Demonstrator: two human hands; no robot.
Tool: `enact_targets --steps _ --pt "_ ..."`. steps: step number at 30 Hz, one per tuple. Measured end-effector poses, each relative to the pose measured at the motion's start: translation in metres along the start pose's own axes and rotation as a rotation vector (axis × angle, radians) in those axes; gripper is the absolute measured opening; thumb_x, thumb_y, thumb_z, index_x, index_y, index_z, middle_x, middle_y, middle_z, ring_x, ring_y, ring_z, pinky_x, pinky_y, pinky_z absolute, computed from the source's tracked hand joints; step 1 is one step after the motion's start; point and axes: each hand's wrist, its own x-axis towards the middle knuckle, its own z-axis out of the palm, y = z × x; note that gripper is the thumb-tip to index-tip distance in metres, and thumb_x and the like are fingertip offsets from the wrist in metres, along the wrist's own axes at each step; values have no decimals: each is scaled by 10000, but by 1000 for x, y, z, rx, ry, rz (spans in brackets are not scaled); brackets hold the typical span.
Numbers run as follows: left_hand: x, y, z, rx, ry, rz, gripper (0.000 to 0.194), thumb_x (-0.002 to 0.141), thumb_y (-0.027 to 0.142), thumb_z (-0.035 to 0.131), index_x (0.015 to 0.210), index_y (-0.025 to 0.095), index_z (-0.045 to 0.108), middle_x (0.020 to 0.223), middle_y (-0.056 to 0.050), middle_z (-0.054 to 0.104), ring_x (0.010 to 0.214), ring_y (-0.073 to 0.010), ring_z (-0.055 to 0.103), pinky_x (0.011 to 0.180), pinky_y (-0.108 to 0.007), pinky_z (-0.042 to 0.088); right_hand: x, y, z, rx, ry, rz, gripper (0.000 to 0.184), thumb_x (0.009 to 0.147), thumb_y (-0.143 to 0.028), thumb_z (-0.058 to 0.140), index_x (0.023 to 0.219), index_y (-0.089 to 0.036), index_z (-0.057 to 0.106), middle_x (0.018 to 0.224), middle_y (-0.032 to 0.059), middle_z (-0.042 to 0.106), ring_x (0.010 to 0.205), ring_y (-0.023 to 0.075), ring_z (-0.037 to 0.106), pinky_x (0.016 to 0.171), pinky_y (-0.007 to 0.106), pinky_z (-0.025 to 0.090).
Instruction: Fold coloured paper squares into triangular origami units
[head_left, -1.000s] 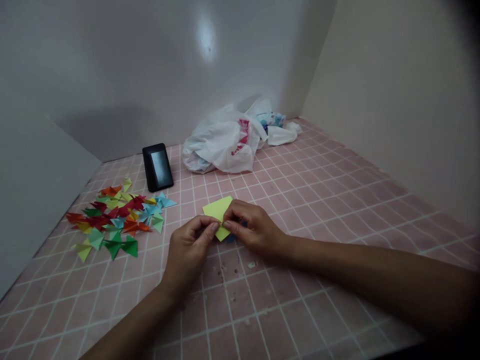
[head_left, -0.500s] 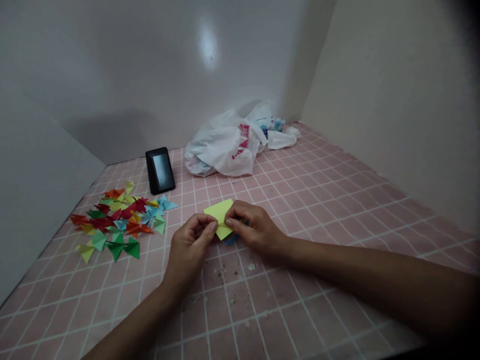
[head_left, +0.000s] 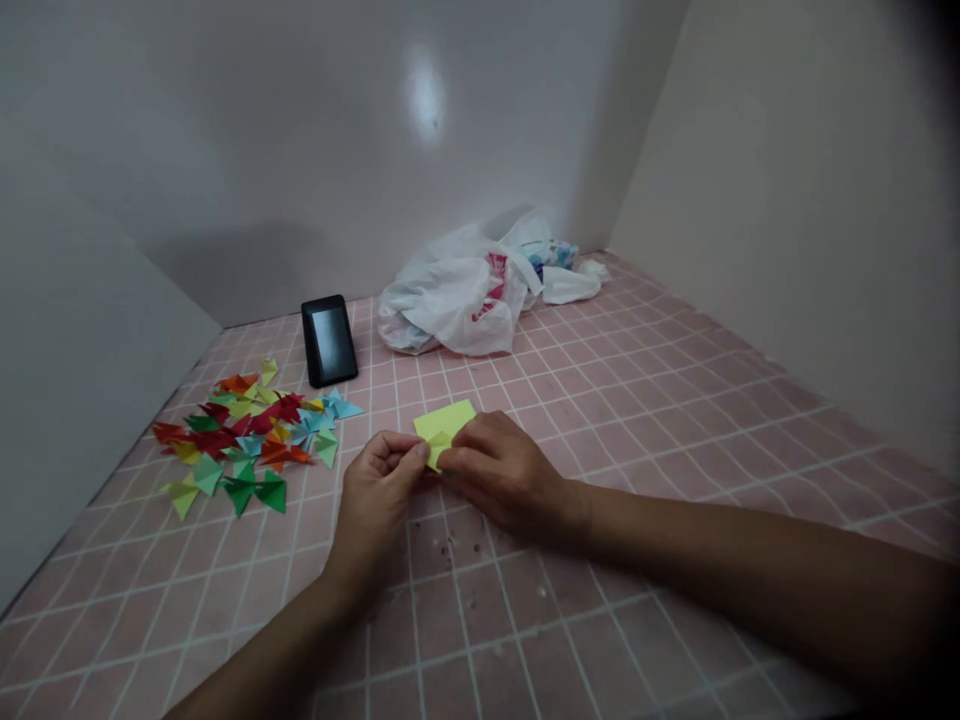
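Observation:
Between my two hands is a yellow sheet of paper (head_left: 448,416), partly folded, its lower part bent up into a crease. My left hand (head_left: 382,472) pinches the paper's left edge between thumb and fingers. From the right, my right hand (head_left: 504,468) has its fingers closed on the fold and covers the lower right part of the sheet. What lies under that hand is hidden. Left of my hands, a pile of folded paper pieces (head_left: 241,441) in red, orange, yellow, green and blue rests on the pink tiled surface (head_left: 645,400).
A black tablet-like device (head_left: 329,341) leans at the back left, behind the pile. White plastic bags (head_left: 457,300) lie crumpled near the back wall (head_left: 315,130). A grey wall (head_left: 810,200) bounds the surface on the right.
My right hand has moved slightly down and left over the yellow paper, covering more of its lower part. A blue piece visible beneath it earlier is now hidden. The view has shifted slightly.

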Motion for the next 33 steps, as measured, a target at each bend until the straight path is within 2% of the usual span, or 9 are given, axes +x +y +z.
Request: enact_targets --steps 3,7,11,17,20,26,33 --pt "-2 -2 1 -46 -17 -50 282 653 317 832 790 155 646 709 10 703 657 -122 655 669 -233 526 0 3 0 32 -18 47 180 974 -218 503 867 -166 638 813 57 612 765 181 535 686 310 435" --pt "-2 -3 1 -99 -26 -70 277 664 314 824 801 162 638 737 3 711 667 -144 669 703 -284 541 -1 5 -1 115 4 109 92 957 -205 539 949 -157 617 878 79 617 811 197 546 706 326 446" --pt "-1 -1 1 -5 -40 -15 264 670 315 826 803 160 658 701 12 692 635 -116 631 639 -228 496 -1 6 -2 257 7 272 52 923 -162 568 971 -151 587 865 64 603 805 188 556 712 318 444" --pt "1 -2 1 60 -76 51 235 702 307 807 862 169 704 801 -6 721 746 -123 644 697 -222 497 2 6 -3 450 -13 471 186 839 -52 570 980 -174 578 846 8 575 758 134 554 687 259 439" --pt "2 -3 1 100 -104 82 207 712 276 790 873 172 713 804 -1 719 751 -119 635 703 -217 492 3 6 -2 509 -20 503 218 811 -29 548 965 -179 581 827 -6 568 732 121 538 665 247 428" --pt "0 2 2 104 -113 112 216 693 236 780 875 179 681 781 15 700 722 -118 622 660 -216 481 4 8 -2 527 -56 532 155 811 -36 533 865 -172 585 808 -1 583 735 122 537 668 250 414" --pt "0 3 2 103 -129 114 168 719 256 763 832 173 670 749 20 687 694 -107 604 655 -210 480 4 8 -3 527 -61 483 145 818 -48 562 876 -178 588 788 -8 559 713 120 519 652 250 400"
